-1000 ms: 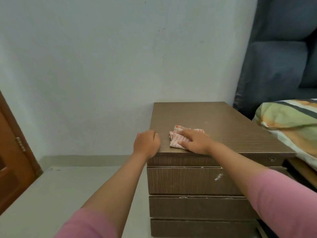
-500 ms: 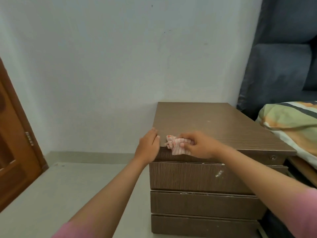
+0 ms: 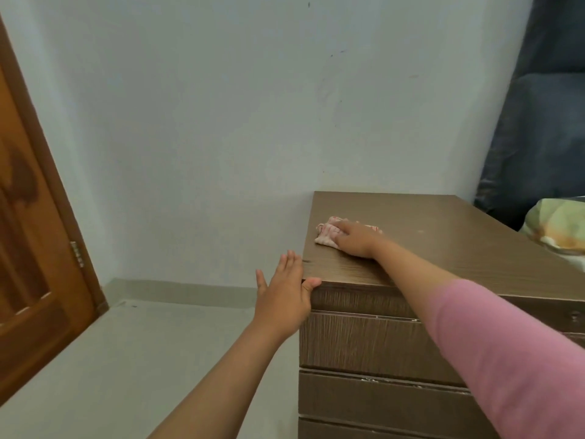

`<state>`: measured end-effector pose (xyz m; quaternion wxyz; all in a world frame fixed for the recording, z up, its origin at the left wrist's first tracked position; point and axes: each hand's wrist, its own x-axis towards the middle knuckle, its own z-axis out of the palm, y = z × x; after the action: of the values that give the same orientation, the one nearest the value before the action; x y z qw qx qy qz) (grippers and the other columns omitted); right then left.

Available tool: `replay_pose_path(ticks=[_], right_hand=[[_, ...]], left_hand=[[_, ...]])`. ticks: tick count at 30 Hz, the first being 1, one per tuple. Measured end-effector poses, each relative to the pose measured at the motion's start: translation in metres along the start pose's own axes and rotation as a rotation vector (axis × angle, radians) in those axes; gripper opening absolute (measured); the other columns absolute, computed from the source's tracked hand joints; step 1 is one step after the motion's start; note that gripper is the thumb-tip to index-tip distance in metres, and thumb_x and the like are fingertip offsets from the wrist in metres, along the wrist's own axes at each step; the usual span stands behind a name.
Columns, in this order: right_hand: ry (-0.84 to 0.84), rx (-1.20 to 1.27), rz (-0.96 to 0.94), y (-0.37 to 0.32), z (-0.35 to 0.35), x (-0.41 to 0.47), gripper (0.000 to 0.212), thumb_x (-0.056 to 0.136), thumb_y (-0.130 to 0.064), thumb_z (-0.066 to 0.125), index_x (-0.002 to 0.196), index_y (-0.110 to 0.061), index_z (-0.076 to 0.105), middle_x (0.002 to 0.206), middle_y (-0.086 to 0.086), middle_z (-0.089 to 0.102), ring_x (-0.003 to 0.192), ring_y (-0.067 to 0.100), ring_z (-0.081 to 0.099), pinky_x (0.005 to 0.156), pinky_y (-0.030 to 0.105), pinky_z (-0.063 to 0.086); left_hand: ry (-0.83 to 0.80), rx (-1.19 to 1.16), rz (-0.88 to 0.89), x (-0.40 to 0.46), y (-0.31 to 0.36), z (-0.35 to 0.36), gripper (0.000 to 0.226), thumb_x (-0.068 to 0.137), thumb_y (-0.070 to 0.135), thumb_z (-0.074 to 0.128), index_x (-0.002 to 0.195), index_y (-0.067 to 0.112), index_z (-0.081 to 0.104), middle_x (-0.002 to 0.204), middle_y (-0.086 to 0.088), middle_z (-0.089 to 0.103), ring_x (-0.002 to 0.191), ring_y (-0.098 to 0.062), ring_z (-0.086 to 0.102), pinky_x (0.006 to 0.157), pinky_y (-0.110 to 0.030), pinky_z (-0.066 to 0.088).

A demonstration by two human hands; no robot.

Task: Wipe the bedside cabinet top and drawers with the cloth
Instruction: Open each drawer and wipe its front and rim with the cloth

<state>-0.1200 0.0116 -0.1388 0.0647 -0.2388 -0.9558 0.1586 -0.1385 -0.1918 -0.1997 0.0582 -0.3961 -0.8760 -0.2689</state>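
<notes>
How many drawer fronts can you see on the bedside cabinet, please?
3: top drawer under the cabinet top, middle drawer below, bottom drawer cut by the frame; more may be hidden.

A pale, faintly scuffed wall [image 3: 221, 122] fills the view from ten to one o'clock, a brown wooden door [image 3: 34, 248] stands at nine, grey floor [image 3: 110, 359] spreads at seven, and a dark padded headboard [image 3: 544, 137] with a striped pillow [image 3: 560, 228] sits at three.

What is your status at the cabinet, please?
Right hand flat on cloth, pressing it on cabinet top. Left hand open, bracing front left corner. Nothing in the way.
</notes>
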Motion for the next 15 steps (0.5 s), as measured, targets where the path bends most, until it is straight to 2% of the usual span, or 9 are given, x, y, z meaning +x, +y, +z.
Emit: replay_pose_path(ticks=[5,8,12,15], right_hand=[[-0.084,0.002,-0.045,-0.008,0.002,0.030,0.066,0.084,-0.057,0.029,0.146,-0.039,0.018,0.158,-0.011,0.011,0.146,0.020,0.008,0.115,0.055,0.005],[-0.102,0.011,-0.073,-0.017,0.000,0.028,0.053,0.095,-0.046,0.035,0.145,-0.038,0.023,0.156,-0.010,0.016,0.145,0.021,0.012,0.117,0.050,0.005],[-0.135,0.115,-0.136,-0.022,-0.002,0.008,0.049,0.095,-0.028,0.044,0.143,-0.032,0.033,0.153,-0.004,0.029,0.141,0.020,0.024,0.116,0.033,0.014],[-0.138,0.162,-0.151,-0.024,-0.005,-0.012,0.048,0.094,-0.023,0.048,0.141,-0.030,0.039,0.151,0.001,0.035,0.138,0.021,0.030,0.113,0.031,0.019]], left_hand=[[-0.004,0.016,-0.009,-0.001,0.003,-0.001,0.057,0.099,0.041,0.024,0.149,0.017,0.011,0.158,0.001,0.008,0.144,-0.009,-0.003,0.111,-0.048,-0.013],[-0.022,0.051,0.025,0.000,0.001,-0.005,0.058,0.098,0.043,0.023,0.148,0.016,0.011,0.158,0.000,0.008,0.144,-0.011,-0.004,0.110,-0.049,-0.014],[-0.021,0.031,0.017,-0.002,0.001,-0.005,0.056,0.099,0.041,0.025,0.148,0.016,0.014,0.158,-0.001,0.009,0.144,-0.012,-0.003,0.110,-0.051,-0.013],[-0.024,0.026,0.003,-0.003,0.003,-0.005,0.057,0.099,0.042,0.025,0.148,0.016,0.015,0.158,-0.002,0.009,0.145,-0.013,-0.002,0.111,-0.052,-0.012]])
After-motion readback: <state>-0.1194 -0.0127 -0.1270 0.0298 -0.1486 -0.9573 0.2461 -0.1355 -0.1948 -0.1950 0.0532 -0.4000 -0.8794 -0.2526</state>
